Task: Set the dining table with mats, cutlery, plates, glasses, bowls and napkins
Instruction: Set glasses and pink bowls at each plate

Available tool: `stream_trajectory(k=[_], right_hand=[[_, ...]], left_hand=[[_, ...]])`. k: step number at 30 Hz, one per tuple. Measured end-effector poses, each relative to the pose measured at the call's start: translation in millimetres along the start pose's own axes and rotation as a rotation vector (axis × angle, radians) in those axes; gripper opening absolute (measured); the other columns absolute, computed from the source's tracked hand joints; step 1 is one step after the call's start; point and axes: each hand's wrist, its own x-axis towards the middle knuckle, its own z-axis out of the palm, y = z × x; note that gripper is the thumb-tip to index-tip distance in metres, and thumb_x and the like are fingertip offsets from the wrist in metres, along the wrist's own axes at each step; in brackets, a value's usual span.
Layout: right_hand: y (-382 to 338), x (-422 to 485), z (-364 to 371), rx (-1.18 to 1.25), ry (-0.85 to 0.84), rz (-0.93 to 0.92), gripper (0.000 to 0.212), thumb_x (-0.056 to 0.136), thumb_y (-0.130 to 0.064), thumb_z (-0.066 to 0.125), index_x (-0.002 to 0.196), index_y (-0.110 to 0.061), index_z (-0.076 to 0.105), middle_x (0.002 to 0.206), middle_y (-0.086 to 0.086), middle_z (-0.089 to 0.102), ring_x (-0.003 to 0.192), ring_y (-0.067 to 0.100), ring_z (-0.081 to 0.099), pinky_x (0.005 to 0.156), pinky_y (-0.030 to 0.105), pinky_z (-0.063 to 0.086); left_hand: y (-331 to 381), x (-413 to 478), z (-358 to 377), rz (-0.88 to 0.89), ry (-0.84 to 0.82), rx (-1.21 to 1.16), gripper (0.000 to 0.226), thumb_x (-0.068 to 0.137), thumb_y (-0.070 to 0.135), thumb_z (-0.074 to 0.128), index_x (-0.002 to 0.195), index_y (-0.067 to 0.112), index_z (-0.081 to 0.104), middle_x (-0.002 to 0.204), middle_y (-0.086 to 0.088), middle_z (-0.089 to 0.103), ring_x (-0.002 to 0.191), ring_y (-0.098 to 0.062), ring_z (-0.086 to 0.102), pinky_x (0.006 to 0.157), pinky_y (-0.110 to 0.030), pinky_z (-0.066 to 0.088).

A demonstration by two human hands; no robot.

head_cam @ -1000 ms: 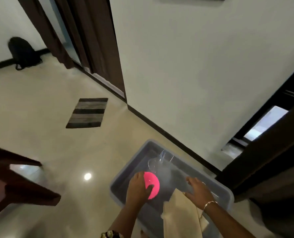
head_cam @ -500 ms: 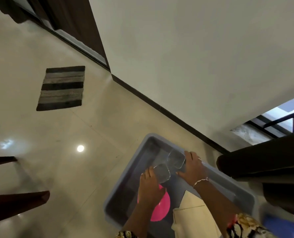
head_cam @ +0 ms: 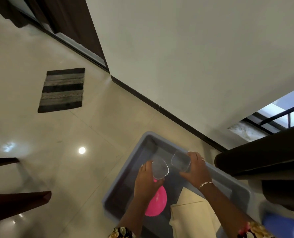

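Note:
A grey plastic tub (head_cam: 142, 145) stands on the floor by the wall. Above it my left hand (head_cam: 147, 182) grips a clear drinking glass (head_cam: 160, 169), mouth toward the camera. My right hand (head_cam: 196, 170) grips a second clear glass (head_cam: 180, 160) beside the first. Below my left hand a pink bowl (head_cam: 157, 203) lies in the tub. Folded cream napkins (head_cam: 192, 213) lie in the tub's near right part, partly hidden by my right forearm.
A striped grey-and-black rug (head_cam: 62, 90) lies on the glossy tiled floor to the left. Dark wooden furniture edges (head_cam: 17, 205) jut in at lower left. A dark curtain or furniture (head_cam: 263, 160) stands at right, close to the tub. A white wall runs behind.
A second ago my left hand was on the pink bowl and my right on the napkins. Both hands have since taken hold of the glasses and lifted them slightly.

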Motion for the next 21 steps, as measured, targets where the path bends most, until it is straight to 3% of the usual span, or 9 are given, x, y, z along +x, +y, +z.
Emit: stream_trajectory(k=[6, 9, 12, 14, 16, 19, 21], right_hand=[[13, -58, -48, 0.346, 0.128, -0.082, 0.059, 0.059, -0.005, 0.083, 0.11, -0.012, 0.052, 0.106, 0.002, 0.053, 0.099, 0.021, 0.055, 0.074, 0.018, 0.043], [9, -94, -75, 0.528, 0.134, -0.166, 0.063, 0.062, 0.0, 0.081, 0.113, -0.018, 0.047, 0.113, 0.001, 0.054, 0.108, 0.018, 0.051, 0.081, 0.016, 0.039], [0, -132, -102, 0.681, 0.105, -0.277, 0.065, 0.063, -0.01, 0.082, 0.115, -0.022, 0.046, 0.12, 0.0, 0.055, 0.114, 0.015, 0.05, 0.085, 0.019, 0.04], [-10, -158, -118, 0.776, 0.113, -0.36, 0.063, 0.055, -0.032, 0.081, 0.109, -0.03, 0.047, 0.118, -0.004, 0.056, 0.112, 0.01, 0.052, 0.086, 0.014, 0.041], [-21, -180, -131, 0.845, 0.12, -0.415, 0.06, 0.05, -0.043, 0.071, 0.104, -0.035, 0.047, 0.115, -0.008, 0.056, 0.111, 0.005, 0.053, 0.084, 0.007, 0.042], [-40, -207, -140, 0.886, 0.12, -0.52, 0.056, 0.051, -0.041, 0.069, 0.102, -0.036, 0.047, 0.11, -0.013, 0.055, 0.107, 0.006, 0.053, 0.082, 0.01, 0.043], [-58, -220, -140, 0.877, 0.101, -0.594, 0.052, 0.057, -0.029, 0.071, 0.102, -0.035, 0.048, 0.108, -0.013, 0.056, 0.106, 0.011, 0.055, 0.083, 0.01, 0.045]], left_hand=[[38, -51, -17, 0.006, 0.18, -0.241, 0.064, 0.066, 0.037, 0.073, 0.122, 0.024, 0.046, 0.118, 0.011, 0.053, 0.107, -0.008, 0.051, 0.083, -0.018, 0.038], [61, -92, -22, 0.0, 0.287, -0.318, 0.063, 0.058, 0.048, 0.065, 0.115, 0.029, 0.045, 0.113, 0.011, 0.054, 0.104, -0.009, 0.054, 0.082, -0.019, 0.04], [91, -142, -29, 0.007, 0.414, -0.38, 0.061, 0.061, 0.045, 0.071, 0.113, 0.028, 0.044, 0.103, 0.014, 0.053, 0.092, -0.004, 0.055, 0.073, -0.012, 0.04], [109, -177, -34, 0.028, 0.505, -0.448, 0.063, 0.055, 0.055, 0.064, 0.108, 0.028, 0.042, 0.096, 0.018, 0.053, 0.085, 0.003, 0.053, 0.067, -0.004, 0.038], [119, -209, -37, 0.069, 0.599, -0.488, 0.062, 0.053, 0.06, 0.057, 0.104, 0.029, 0.041, 0.096, 0.019, 0.053, 0.088, 0.001, 0.054, 0.069, -0.005, 0.04], [122, -248, -48, 0.108, 0.708, -0.498, 0.057, 0.059, 0.056, 0.061, 0.104, 0.027, 0.043, 0.099, 0.015, 0.055, 0.093, -0.005, 0.057, 0.073, -0.008, 0.042], [119, -272, -61, 0.112, 0.782, -0.512, 0.064, 0.056, 0.058, 0.058, 0.107, 0.022, 0.044, 0.1, 0.014, 0.055, 0.094, -0.002, 0.056, 0.071, -0.004, 0.042]])
